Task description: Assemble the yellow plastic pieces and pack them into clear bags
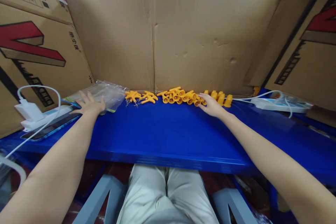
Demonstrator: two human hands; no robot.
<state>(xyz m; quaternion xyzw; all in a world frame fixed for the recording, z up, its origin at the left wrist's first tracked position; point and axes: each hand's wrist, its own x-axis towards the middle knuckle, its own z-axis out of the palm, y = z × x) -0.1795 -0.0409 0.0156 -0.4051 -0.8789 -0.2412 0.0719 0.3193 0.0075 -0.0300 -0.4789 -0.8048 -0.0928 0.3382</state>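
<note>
My left hand [90,104] lies with fingers spread on clear plastic bags [109,94] at the left of the blue table. My right hand [210,105] reaches to a row of small yellow-orange parts by the back cardboard. Its fingers look spread and touch the right end of a pile of hollow, cone-like yellow pieces [181,95]; whether it grips one is hard to see. Right of that hand, several yellow cup-shaped pieces [228,100] stand upright. Between my hands lie branched yellow pieces [149,97] with small metal chains [136,103].
Cardboard walls [199,38] enclose the blue table [160,133] at the back and sides. A phone [52,126] lies at the left near a white power strip [47,117] with a charger and cable. Another power strip [280,105] sits at the right.
</note>
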